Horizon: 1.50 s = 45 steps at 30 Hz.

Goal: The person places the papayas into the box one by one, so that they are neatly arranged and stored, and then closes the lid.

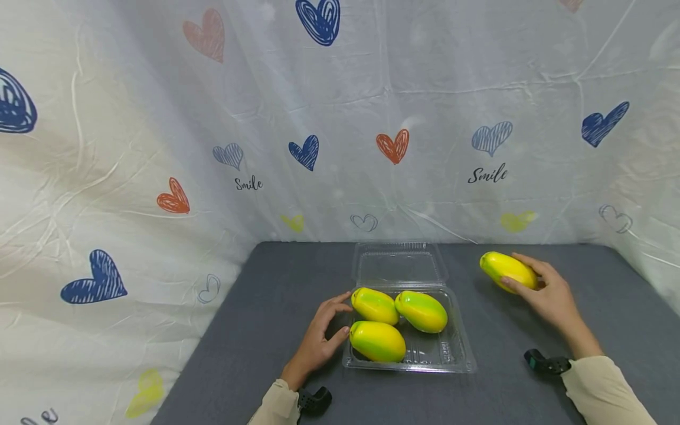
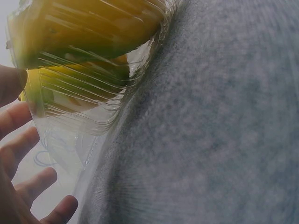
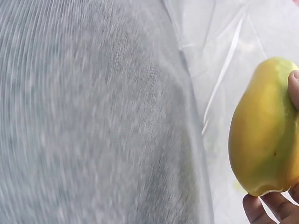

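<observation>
My right hand (image 1: 553, 298) grips a yellow-green papaya (image 1: 502, 268) at the back right, thumb on its near side and fingers over the far side. In the right wrist view, fingertips (image 3: 254, 209) press at one end of this fruit (image 3: 261, 135). To the left, my left hand (image 1: 314, 345) rests beside a clear plastic clamshell box (image 1: 461, 357), its fingers spread along the box's left wall. Inside lie three more papayas: one at back left (image 1: 374, 306), one at back right (image 1: 423, 313) and one at front left (image 1: 378, 342).
The box's hinged lid (image 1: 399, 265) lies folded back toward the rear of the grey table (image 1: 255, 354). A white curtain (image 1: 340, 100) printed with hearts hangs behind and to the left. Black wrist straps (image 1: 547, 363) sit at both cuffs.
</observation>
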Available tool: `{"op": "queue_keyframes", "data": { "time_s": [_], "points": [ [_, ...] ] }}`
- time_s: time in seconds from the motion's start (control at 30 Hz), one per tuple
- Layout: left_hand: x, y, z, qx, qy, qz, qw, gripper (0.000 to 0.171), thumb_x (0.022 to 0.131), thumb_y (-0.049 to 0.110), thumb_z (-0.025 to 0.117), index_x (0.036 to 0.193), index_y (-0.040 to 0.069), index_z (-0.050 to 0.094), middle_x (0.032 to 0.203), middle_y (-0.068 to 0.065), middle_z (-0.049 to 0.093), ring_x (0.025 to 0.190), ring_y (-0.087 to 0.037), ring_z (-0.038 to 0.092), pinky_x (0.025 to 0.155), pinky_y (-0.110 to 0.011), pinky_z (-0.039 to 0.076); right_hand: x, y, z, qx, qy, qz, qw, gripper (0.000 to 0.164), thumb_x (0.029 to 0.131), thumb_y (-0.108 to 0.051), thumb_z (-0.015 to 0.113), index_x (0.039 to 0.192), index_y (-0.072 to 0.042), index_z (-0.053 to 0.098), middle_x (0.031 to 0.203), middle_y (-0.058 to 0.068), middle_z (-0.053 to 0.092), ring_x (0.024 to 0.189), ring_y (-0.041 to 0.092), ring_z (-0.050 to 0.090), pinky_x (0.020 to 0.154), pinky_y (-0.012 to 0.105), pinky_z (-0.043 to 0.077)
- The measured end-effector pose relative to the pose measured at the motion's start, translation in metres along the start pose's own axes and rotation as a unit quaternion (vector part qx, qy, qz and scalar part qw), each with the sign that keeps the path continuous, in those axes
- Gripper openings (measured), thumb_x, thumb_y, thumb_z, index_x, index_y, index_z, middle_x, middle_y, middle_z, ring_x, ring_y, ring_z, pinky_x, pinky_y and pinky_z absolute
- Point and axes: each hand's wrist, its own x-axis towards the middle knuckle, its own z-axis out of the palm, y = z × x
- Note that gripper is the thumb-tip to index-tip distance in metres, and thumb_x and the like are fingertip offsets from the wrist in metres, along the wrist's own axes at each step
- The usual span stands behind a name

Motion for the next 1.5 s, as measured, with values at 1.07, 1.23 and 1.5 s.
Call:
{"op": "queue_keyframes", "data": {
  "time_s": [1.07, 1.23, 1.5],
  "points": [
    [0.000, -0.003, 0.000, -0.002, 0.001, -0.001, 1.0000, 0.032, 0.098, 0.018, 0.063, 0.130, 0.014, 0.060, 0.159, -0.003, 0.045, 0.147, -0.028, 0.040, 0.115, -0.062, 0.035, -0.016, -0.072, 0.009, 0.048, -0.049, -0.057, 0.996, 0.056, 0.089, -0.028, 0.080, 0.139, -0.015, 0.058, 0.123, -0.003, 0.061, 0.092, -0.004, 0.054, 0.075, 0.012, 0.047],
    [0.001, -0.002, 0.000, -0.002, 0.001, -0.002, 1.0000, 0.032, 0.099, 0.019, 0.062, 0.130, 0.015, 0.060, 0.159, -0.003, 0.045, 0.147, -0.028, 0.040, 0.114, -0.064, 0.035, -0.017, -0.084, 0.011, 0.055, -0.084, -0.074, 0.992, 0.054, 0.089, -0.028, 0.080, 0.137, -0.015, 0.058, 0.124, 0.007, 0.065, 0.094, -0.008, 0.056, 0.077, 0.014, 0.051],
    [0.001, 0.000, 0.000, -0.001, -0.002, -0.006, 1.0000, 0.032, 0.099, 0.020, 0.063, 0.131, 0.019, 0.059, 0.160, -0.002, 0.045, 0.147, -0.028, 0.039, 0.113, -0.065, 0.035, -0.023, -0.102, 0.015, 0.103, -0.128, -0.124, 0.979, 0.053, 0.085, -0.017, 0.083, 0.133, -0.018, 0.061, 0.118, 0.003, 0.067, 0.096, -0.003, 0.061, 0.075, 0.023, 0.057]
  ]
}}
